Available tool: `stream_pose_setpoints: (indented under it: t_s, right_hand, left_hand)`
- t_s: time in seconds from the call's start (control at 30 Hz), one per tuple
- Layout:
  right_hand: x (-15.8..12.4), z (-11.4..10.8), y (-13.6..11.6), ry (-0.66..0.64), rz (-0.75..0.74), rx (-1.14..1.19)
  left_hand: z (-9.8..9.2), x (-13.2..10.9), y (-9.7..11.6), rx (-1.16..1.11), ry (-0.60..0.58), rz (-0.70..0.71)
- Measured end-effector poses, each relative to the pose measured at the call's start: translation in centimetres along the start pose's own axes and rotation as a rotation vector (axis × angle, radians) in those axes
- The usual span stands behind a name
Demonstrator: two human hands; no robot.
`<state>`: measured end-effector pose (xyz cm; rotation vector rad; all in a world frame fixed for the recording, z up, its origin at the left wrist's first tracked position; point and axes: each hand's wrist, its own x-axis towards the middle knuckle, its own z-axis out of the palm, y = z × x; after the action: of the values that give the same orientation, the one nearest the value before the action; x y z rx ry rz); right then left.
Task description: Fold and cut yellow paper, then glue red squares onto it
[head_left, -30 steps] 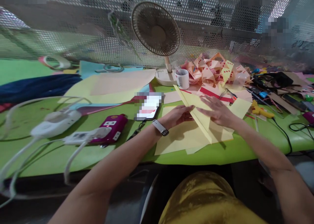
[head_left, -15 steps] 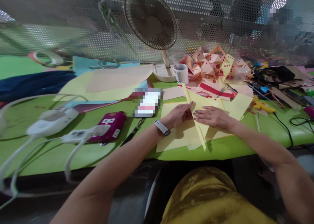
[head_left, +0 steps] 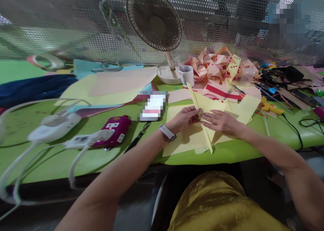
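A pale yellow sheet of paper with a narrow folded edge is held up at a tilt over the table. My left hand, with a grey watch band at the wrist, grips the folded edge from the left, thumb on top. My right hand lies on the sheet from the right, its fingers stretched towards the fold and almost meeting the left thumb. More yellow sheets lie flat beneath both hands.
A phone lies left of the hands, near a purple power bank and a white power strip. Behind stand a fan, a white mug and heaped pink folded papers. A yellow glue gun lies right.
Both hands have shifted slightly along the fold towards me, and the left thumb now presses a little lower on it. The same sheet stays in hand.
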<state>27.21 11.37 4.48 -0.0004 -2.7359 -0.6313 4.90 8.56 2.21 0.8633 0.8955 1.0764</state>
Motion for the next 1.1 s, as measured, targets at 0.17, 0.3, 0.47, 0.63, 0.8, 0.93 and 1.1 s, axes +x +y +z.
stream_pose_setpoints:
  t_s: [0.17, 0.3, 0.47, 0.63, 0.8, 0.93, 1.1]
  right_hand:
    - [-0.2, 0.2, 0.1, 0.007, 0.029, 0.101]
    - [-0.4, 0.8, 0.1, 0.117, 0.118, 0.163]
    - [-0.5, 0.8, 0.1, 0.169, 0.103, 0.152]
    - [-0.3, 0.5, 0.1, 0.240, 0.062, 0.097]
    - [0.0, 1.1, -0.3, 0.426, 0.169, 0.194]
    - [0.0, 1.7, -0.6, 0.423, 0.443, 0.320]
    - [-0.1, 2.3, -0.6, 0.332, 0.712, 0.500]
  left_hand:
    - [0.2, -0.3, -0.2, 0.042, -0.012, 0.038]
    - [0.9, -0.8, 0.0, 0.137, -0.021, 0.102]
    - [1.1, -1.2, 0.3, 0.114, -0.033, 0.095]
    - [1.0, -1.2, 0.0, 0.166, -0.007, 0.133]
    - [1.2, -1.2, -0.4, 0.236, -0.098, 0.165]
    - [1.4, -1.8, -0.6, 0.262, -0.193, 0.170]
    - [2.2, -2.9, -0.2, 0.155, -0.279, 0.118]
